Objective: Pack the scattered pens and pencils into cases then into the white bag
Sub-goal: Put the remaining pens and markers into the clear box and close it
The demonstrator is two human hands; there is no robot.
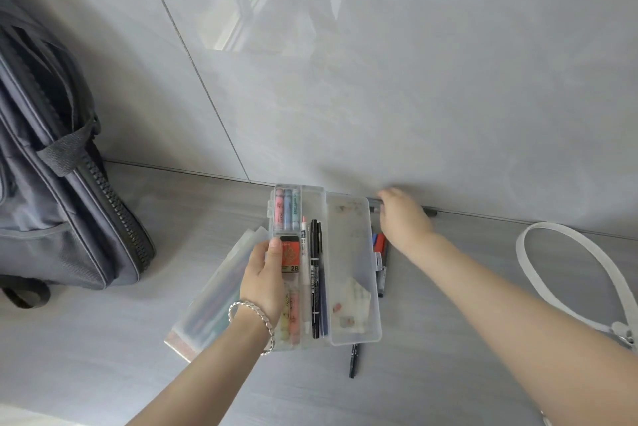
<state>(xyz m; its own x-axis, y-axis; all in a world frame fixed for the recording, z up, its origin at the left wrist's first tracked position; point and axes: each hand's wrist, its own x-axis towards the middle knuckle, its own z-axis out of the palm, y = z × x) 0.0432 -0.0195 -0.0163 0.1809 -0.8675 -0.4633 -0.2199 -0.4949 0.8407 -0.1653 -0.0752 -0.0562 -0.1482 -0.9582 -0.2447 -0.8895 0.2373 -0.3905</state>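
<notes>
A clear plastic pencil case (pixel 348 273) lies open on the grey table, its lid folded out to the right. Inside are highlighters, a red 2B lead box, a white pen and a black pen (pixel 315 282). My left hand (pixel 264 275) grips the case's left edge, thumb on the lead box. My right hand (pixel 402 217) reaches to the wall and closes on a dark pen (pixel 429 211) lying along the table's back edge. More pens (pixel 380 253) lie under the lid's right side, and a black pen (pixel 353 360) lies in front of the case.
A second translucent case (pixel 212 291) with pens lies under my left hand, left of the open one. A grey backpack (pixel 51 184) stands at the far left. A white strap (pixel 566 273) loops at the right. A tiled wall rises right behind the table.
</notes>
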